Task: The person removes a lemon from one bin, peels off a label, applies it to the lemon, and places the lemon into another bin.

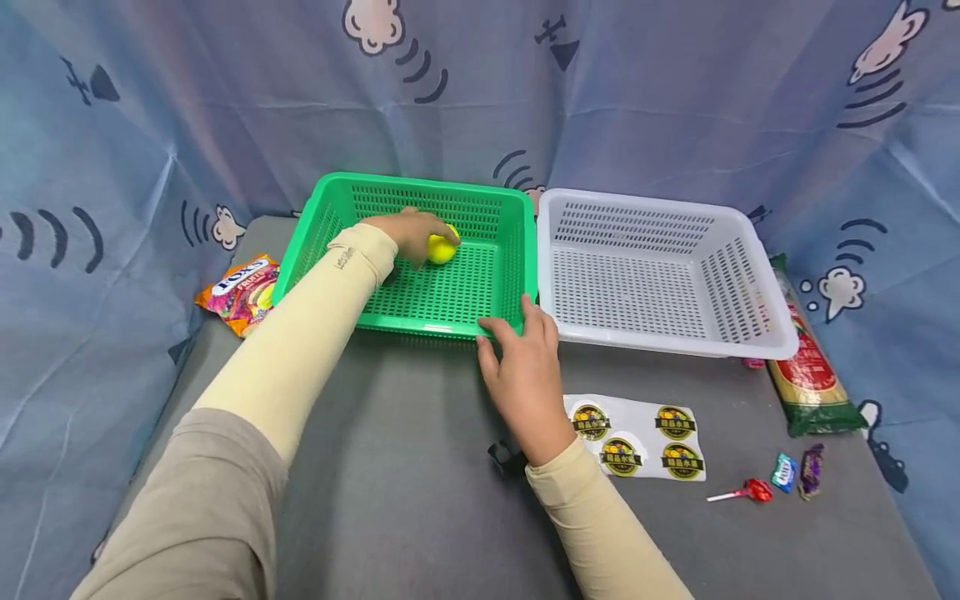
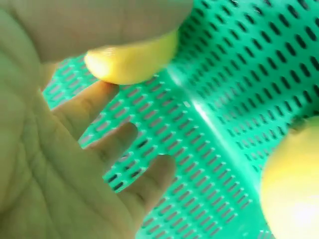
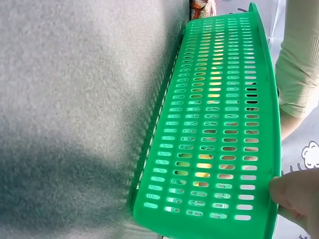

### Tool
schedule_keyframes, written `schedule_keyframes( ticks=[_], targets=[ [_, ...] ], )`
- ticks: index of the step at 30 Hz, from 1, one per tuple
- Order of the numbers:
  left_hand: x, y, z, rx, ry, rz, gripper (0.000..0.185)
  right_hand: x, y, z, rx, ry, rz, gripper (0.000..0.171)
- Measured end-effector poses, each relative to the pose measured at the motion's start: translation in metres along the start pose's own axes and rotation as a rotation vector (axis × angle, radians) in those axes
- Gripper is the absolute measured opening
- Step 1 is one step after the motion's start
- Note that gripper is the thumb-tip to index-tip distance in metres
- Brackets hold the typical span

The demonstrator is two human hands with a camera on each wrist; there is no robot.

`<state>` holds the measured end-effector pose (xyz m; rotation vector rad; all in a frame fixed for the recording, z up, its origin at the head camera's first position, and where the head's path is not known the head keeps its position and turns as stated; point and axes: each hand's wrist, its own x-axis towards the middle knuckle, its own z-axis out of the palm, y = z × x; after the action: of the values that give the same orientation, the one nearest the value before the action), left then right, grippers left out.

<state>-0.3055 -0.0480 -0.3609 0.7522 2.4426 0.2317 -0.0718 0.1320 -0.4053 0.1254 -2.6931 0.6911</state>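
So the yellow ball (image 1: 441, 248) is sitting inside the green basket (image 1: 420, 302), on the slotted floor toward the far wall, a bit right of centre. The left hand (image 1: 408, 233) is reached in over the near-left side and is right on it: in the head view the fingers drape over the ball's left and top, and in the left wrist view the thumb side presses on the top of a yellow ball (image 2: 132, 62) while the other fingers (image 2: 117, 144) hang loosely spread below it, not really wrapped round. I'd call it a light touch from above, not a proper grip yet. The ball lies to the right of the palm, at the fingertips. It's round, so no long axis to worry about. The wrist view also catches a second yellow round thing (image 2: 291, 184) at the lower right edge, too cropped to say more.

The right hand (image 1: 525, 367) is well apart from the ball, parked at the basket's near-right corner, fingers fairly straight with the tips on the rim; the right wrist view shows a fingertip (image 3: 294, 196) against the edge. So the left hand is by far the nearer one.

Just right of the green basket, touching it, is a white basket (image 1: 750, 342). Near that lies a sticker sheet (image 1: 637, 437), then a lollipop (image 1: 750, 492), wrapped candies (image 1: 797, 472), and a long noodle packet (image 1: 806, 367). A candy bag (image 1: 240, 292) sits on the left.
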Motion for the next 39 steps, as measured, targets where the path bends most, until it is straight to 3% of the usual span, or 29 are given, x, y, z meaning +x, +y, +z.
schedule_keyframes(
  ticks=[6,11,15,19,24,27,30,32,34,36,39],
  targets=[
    [-0.001,-0.003,0.004,0.020,0.093,-0.067,0.079,0.000,0.001,0.000,-0.004,0.005,-0.015,0.021],
    [0.006,-0.003,0.008,-0.040,0.087,0.001,0.071,0.000,0.001,-0.001,-0.013,0.009,-0.018,0.021],
    [0.013,-0.006,0.013,-0.091,0.071,-0.015,0.063,-0.001,0.000,-0.002,-0.016,0.004,-0.016,0.020],
    [0.018,-0.009,0.017,-0.130,0.111,-0.020,0.059,-0.001,0.000,-0.002,-0.019,-0.002,-0.019,0.020],
    [0.012,-0.008,0.012,-0.173,0.185,0.061,0.057,0.001,0.001,-0.005,-0.032,0.005,-0.031,0.020],
    [-0.012,0.002,0.003,-0.287,0.313,0.119,0.057,0.001,0.002,-0.003,-0.028,0.001,-0.031,0.020],
    [-0.056,0.028,-0.002,-0.447,0.501,0.172,0.056,0.002,0.003,-0.002,-0.025,-0.005,-0.029,0.020],
    [-0.093,0.050,0.007,-0.544,0.623,0.191,0.056,0.002,0.003,-0.002,-0.027,-0.006,-0.029,0.020],
    [-0.129,0.069,0.028,-0.620,0.719,0.204,0.055,0.004,0.003,-0.003,-0.027,-0.010,-0.033,0.021],
    [-0.160,0.085,0.060,-0.678,0.785,0.189,0.056,0.006,0.003,-0.004,-0.029,-0.018,-0.036,0.022],
    [-0.182,0.100,0.116,-0.734,0.806,0.104,0.058,0.006,0.003,-0.005,-0.029,-0.038,-0.028,0.023]
  ],
)
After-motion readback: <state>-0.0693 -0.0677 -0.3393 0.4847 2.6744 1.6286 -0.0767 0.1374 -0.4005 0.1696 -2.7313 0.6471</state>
